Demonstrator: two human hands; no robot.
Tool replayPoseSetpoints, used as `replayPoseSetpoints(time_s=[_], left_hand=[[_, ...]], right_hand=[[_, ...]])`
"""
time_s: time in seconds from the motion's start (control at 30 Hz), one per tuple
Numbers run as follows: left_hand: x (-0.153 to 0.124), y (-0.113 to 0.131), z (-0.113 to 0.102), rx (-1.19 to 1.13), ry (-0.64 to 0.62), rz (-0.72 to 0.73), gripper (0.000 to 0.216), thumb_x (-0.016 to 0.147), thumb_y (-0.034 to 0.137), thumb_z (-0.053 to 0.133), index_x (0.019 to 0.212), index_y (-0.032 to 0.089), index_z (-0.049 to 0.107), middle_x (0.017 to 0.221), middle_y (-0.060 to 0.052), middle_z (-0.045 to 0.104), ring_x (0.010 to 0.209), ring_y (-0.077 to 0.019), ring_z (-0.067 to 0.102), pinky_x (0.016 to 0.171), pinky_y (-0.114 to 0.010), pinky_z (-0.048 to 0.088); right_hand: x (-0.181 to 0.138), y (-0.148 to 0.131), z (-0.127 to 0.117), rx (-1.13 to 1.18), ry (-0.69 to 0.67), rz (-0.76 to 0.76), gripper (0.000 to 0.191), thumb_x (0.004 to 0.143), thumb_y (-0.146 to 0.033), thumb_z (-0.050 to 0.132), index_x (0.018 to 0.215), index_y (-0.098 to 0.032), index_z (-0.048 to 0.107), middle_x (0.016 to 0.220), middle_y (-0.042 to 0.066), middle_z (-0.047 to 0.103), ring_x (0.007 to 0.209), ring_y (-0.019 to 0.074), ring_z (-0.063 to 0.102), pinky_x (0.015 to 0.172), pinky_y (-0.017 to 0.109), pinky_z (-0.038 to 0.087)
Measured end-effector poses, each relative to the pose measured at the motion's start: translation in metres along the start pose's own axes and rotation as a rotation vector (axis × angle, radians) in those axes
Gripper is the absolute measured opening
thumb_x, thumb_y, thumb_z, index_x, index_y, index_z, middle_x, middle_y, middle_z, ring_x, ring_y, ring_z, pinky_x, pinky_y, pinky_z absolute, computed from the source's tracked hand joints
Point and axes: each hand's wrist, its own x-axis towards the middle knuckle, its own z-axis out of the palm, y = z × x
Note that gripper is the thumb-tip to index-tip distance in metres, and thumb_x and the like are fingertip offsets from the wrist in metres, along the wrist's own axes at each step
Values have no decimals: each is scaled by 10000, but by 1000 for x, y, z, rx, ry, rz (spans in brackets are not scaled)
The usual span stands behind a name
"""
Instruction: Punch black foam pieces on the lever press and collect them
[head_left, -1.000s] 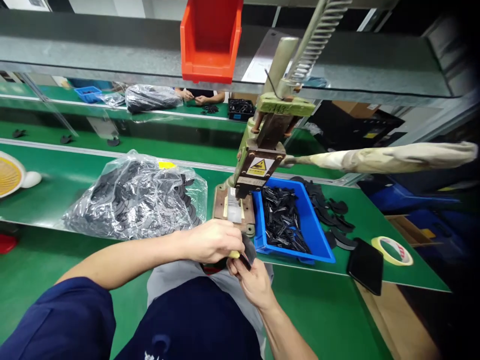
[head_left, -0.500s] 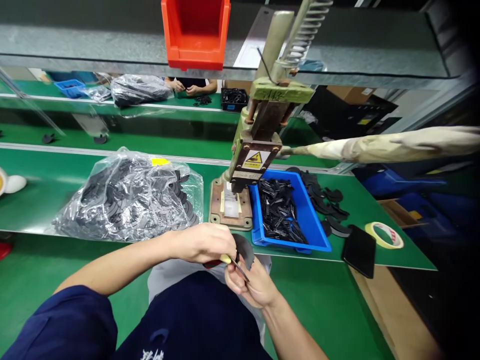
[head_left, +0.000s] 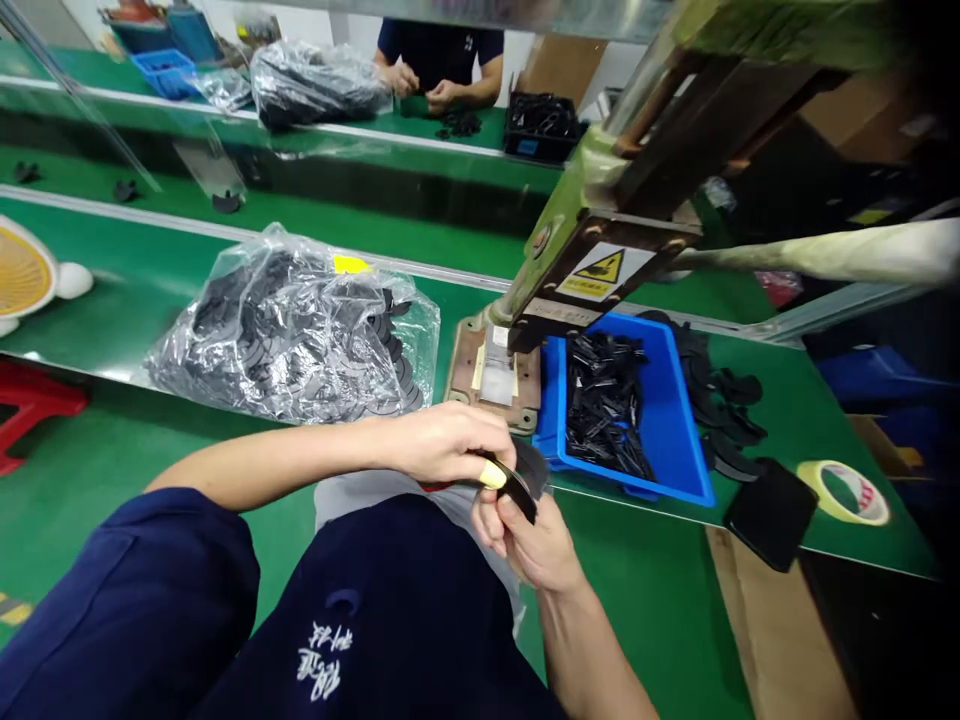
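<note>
A thin dark curved piece (head_left: 526, 487) is pinched between both hands, just off the front edge of the green bench (head_left: 112, 330), over the person's lap. The left hand (head_left: 450, 445) closes on its upper end, one fingertip wearing a yellow cover (head_left: 493, 474), while the right hand (head_left: 536, 540) grips it from below, fingers curled. Just beyond is the base plate (head_left: 469, 365) of the press (head_left: 600, 270), with a blue bin (head_left: 679, 450) of black parts beside it (loose pieces (head_left: 724, 400) lie further right). A clear bag (head_left: 292, 330) of dark parts lies left – a tape roll (head_left: 844, 492) far right
</note>
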Motion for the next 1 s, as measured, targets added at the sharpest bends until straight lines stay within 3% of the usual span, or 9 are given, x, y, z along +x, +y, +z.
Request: replayPoseSetpoints(time_s=[0.2, 0.33, 0.53, 0.8, 0.87, 0.93, 1.0], left_hand=[[-3, -15, 2, -122, 139, -445, 129, 856, 266, 639, 867, 140, 664, 739, 4, 643, 667, -111, 555, 635, -200, 427], [0, -24, 4, -188, 200, -595, 160, 814, 296, 649, 804, 136, 646, 677, 20, 603, 607, -99, 501, 570, -198, 382], [1, -29, 5, -268, 242, -633, 171, 742, 304, 673, 755, 138, 632, 655, 19, 567, 588, -98, 456, 554, -207, 364], [-4, -28, 7, -216, 271, -615, 164, 773, 293, 674, 769, 130, 660, 635, 14, 583, 572, -101, 476, 543, -215, 374], [-6, -29, 7, -153, 316, -581, 184, 777, 297, 688, 853, 130, 690, 736, -14, 645, 641, -120, 537, 580, -225, 419], [-8, -31, 8, -113, 399, -544, 334, 746, 307, 733, 1033, 139, 700, 961, -67, 698, 798, -159, 604, 654, -248, 474], [-10, -35, 8, -215, 410, -541, 501, 715, 320, 772, 1171, 137, 670, 1130, -112, 688, 910, -185, 628, 719, -273, 506]], right_hand=[[20, -14, 0, 317, -79, 113, 299, 877, -445, 660, 943, -153, 650, 568, -69, 389, 476, 61, 349, 424, 201, 200], [34, -11, -11, 455, -139, 225, 265, 873, -385, 664, 935, -127, 658, 549, -70, 356, 500, 67, 326, 404, 169, 163], [38, -6, -19, 571, -210, 317, 216, 907, -369, 609, 882, -155, 618, 557, -71, 333, 513, 72, 261, 383, 134, 141], [39, -5, -14, 611, -261, 313, 239, 920, -399, 573, 802, -201, 509, 578, -74, 289, 518, 82, 208, 377, 120, 111], [39, -4, -14, 611, -265, 297, 259, 918, -408, 578, 784, -205, 489, 580, -75, 282, 518, 81, 200, 378, 117, 104], [38, -4, -14, 607, -271, 280, 283, 910, -418, 593, 768, -206, 470, 581, -75, 279, 516, 77, 197, 379, 116, 99], [37, -5, -15, 601, -276, 267, 305, 900, -428, 609, 754, -206, 458, 577, -76, 277, 510, 76, 195, 374, 121, 98]])
